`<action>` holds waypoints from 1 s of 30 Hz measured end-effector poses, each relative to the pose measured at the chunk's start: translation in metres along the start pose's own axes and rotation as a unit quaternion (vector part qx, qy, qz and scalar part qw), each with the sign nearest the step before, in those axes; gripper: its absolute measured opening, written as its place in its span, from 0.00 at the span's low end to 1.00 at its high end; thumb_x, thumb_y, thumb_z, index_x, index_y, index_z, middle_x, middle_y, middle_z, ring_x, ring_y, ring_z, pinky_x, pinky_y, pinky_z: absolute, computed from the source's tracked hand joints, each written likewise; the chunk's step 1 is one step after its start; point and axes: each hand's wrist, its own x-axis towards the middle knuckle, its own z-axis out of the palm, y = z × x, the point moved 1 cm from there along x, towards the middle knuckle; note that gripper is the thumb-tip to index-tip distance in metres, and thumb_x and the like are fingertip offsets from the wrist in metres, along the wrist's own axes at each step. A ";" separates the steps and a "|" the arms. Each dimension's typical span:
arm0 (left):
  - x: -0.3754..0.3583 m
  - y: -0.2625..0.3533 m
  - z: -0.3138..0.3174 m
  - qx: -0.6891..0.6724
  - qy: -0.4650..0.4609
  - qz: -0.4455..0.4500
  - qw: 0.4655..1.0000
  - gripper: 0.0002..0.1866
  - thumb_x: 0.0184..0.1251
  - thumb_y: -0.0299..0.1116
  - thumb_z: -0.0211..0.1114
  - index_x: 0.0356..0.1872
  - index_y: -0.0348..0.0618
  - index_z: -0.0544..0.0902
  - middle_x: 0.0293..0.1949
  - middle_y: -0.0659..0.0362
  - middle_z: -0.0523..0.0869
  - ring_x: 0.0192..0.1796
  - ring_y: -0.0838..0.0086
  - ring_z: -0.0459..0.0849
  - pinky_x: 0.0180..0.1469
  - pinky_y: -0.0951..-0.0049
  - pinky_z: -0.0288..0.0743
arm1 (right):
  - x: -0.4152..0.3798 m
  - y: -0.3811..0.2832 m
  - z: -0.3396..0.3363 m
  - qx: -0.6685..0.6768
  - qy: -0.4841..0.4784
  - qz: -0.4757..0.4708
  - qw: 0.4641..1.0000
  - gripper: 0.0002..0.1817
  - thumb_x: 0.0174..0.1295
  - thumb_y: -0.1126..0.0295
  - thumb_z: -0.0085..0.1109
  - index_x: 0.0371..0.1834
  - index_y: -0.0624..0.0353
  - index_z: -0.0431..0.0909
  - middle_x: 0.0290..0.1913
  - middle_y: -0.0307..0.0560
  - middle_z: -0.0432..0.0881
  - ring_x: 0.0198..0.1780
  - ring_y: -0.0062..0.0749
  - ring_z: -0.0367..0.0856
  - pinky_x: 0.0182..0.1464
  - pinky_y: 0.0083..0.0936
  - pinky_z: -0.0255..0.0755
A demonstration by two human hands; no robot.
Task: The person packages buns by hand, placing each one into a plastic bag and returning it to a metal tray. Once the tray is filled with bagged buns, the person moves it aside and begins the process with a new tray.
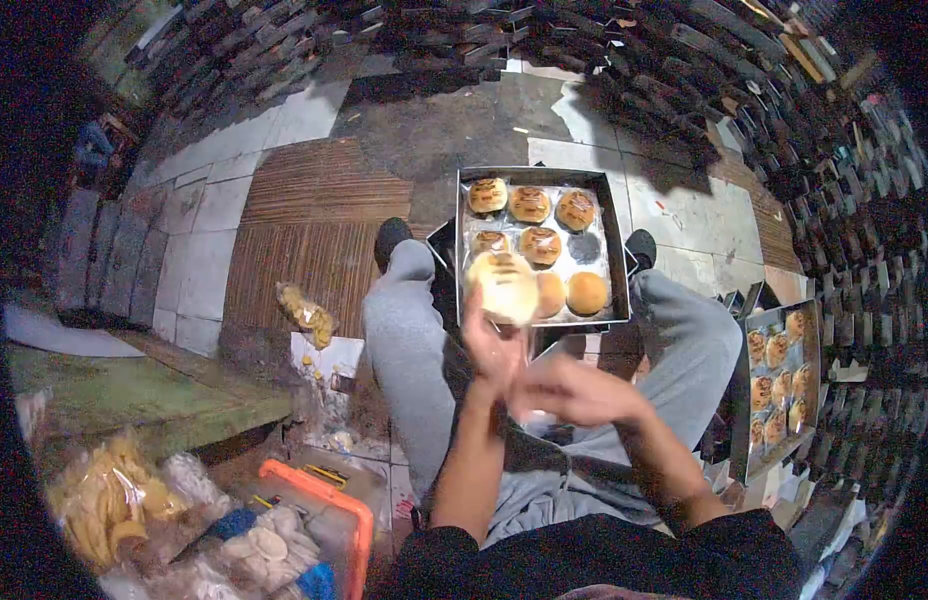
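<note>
My left hand (491, 345) is closed on a pale round bun (504, 288) with dark marks on top, held up over the near left part of an open box (621, 240). What looks like clear plastic trails below the bun. Close to my left wrist, my right hand (584, 390) is smeared by motion, so its fingers cannot be made out. In the box sit several browned buns (541, 245), most with dark markings and some in shiny clear wrap. The two nearest buns (587, 293) look plain on top. A dark round patch (584, 248) shows on the white lining.
A second box (748, 400) of marked buns stands to the right. At lower left are an orange-rimmed container (364, 540) and a clear bag of yellowish pieces (119, 495). Another small bag (306, 313) lies on the floor. Stacked dark cartons (844, 230) line the right.
</note>
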 end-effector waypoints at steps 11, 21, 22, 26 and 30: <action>-0.132 0.067 0.001 0.334 0.089 -0.014 0.938 0.32 0.82 0.60 0.44 0.69 0.46 0.74 0.61 0.52 0.83 0.56 0.59 0.85 0.52 0.64 0.80 | 0.004 0.016 0.018 -0.095 0.279 -0.201 0.934 0.07 0.62 0.76 0.68 0.43 0.62 0.87 0.43 0.46 0.87 0.49 0.37 0.87 0.53 0.30 0.79; -0.120 0.123 0.036 0.671 0.036 0.363 0.645 0.08 0.66 0.21 0.70 0.44 0.36 0.86 0.44 0.52 0.86 0.47 0.67 0.86 0.48 0.68 0.79 | 0.020 -0.034 0.021 -0.150 0.334 -0.300 0.881 0.06 0.64 0.74 0.66 0.42 0.61 0.88 0.42 0.48 0.86 0.36 0.30 0.85 0.39 0.25 0.78; -0.120 0.124 0.034 0.669 0.032 0.362 0.648 0.08 0.66 0.21 0.70 0.44 0.36 0.86 0.44 0.52 0.86 0.47 0.67 0.86 0.48 0.68 0.79 | 0.013 -0.043 0.022 -0.172 0.380 -0.342 0.842 0.05 0.62 0.75 0.68 0.40 0.61 0.87 0.44 0.48 0.86 0.38 0.32 0.85 0.41 0.26 0.78; -0.122 0.112 0.036 0.493 0.100 0.290 0.814 0.02 0.70 0.21 0.67 0.37 0.36 0.82 0.34 0.59 0.82 0.33 0.78 0.84 0.24 0.83 0.74 | 0.019 0.034 0.008 0.171 0.299 -0.091 0.934 0.07 0.59 0.74 0.71 0.38 0.65 0.87 0.42 0.47 0.88 0.41 0.29 0.86 0.44 0.24 0.79; -0.108 0.122 0.023 0.556 0.031 0.352 0.752 0.08 0.68 0.26 0.72 0.35 0.38 0.80 0.30 0.61 0.82 0.31 0.78 0.81 0.31 0.76 0.74 | 0.018 0.000 -0.005 0.189 0.303 -0.043 0.933 0.07 0.59 0.71 0.73 0.35 0.64 0.88 0.37 0.42 0.90 0.41 0.25 0.86 0.48 0.25 0.79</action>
